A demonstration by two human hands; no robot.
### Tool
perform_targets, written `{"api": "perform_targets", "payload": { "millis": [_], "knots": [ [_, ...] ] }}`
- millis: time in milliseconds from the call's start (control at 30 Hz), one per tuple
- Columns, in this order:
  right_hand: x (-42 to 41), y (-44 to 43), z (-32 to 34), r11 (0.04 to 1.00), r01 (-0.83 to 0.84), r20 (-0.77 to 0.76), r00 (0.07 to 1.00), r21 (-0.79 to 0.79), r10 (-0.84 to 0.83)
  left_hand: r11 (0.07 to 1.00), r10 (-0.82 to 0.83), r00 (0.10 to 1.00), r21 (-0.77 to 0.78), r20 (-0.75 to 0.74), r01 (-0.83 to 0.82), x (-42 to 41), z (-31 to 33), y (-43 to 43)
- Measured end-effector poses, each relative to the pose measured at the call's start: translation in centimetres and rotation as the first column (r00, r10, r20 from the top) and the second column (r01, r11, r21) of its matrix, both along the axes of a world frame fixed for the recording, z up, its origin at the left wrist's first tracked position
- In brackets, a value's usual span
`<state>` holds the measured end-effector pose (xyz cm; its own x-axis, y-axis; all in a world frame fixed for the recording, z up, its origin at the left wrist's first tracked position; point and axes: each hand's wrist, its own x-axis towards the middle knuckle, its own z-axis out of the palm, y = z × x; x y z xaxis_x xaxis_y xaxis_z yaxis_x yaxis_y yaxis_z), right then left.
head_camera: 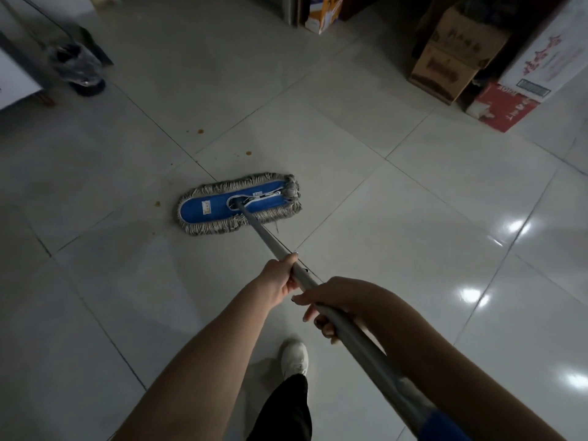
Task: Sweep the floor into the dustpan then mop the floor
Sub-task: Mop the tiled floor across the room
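A flat mop head [210,209], blue on top with a grey string fringe, lies flat on the pale tiled floor [397,198] near the middle of the view. Its grey metal handle [265,237] runs down and right towards me. My left hand [281,278] grips the handle further down the shaft, nearer the mop head. My right hand [334,302] holds the handle just behind it, fingers curled round the shaft. Small orange-brown spots [200,131] dot the tiles beyond and left of the mop head.
Cardboard boxes [451,58] and a red box [502,106] are stacked at the far right. A dark bin with a plastic liner [78,66] stands at the far left beside a white furniture edge [16,81]. My white shoe [294,358] is below the hands.
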<state>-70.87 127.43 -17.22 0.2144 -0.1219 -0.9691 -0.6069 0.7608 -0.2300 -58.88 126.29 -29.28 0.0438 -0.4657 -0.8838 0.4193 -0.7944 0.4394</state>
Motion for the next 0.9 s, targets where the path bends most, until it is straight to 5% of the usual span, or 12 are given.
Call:
{"api": "perform_targets", "payload": {
  "millis": [367, 900],
  "knots": [
    [2.5, -2.6, -2.9, 0.964, 0.245, 0.074, 0.965, 0.105, -0.253, 1.0, 0.002, 1.0, 0.024, 0.027, -0.003, 1.6, 0.4, -2.7],
    [-10.4, 7.7, -0.4, 0.997, 0.056, 0.141, 0.988, 0.057, -0.063, 0.984, 0.176, 0.984, -0.018, 0.036, -0.175, -11.1, 2.2, 9.5]
  ]
}}
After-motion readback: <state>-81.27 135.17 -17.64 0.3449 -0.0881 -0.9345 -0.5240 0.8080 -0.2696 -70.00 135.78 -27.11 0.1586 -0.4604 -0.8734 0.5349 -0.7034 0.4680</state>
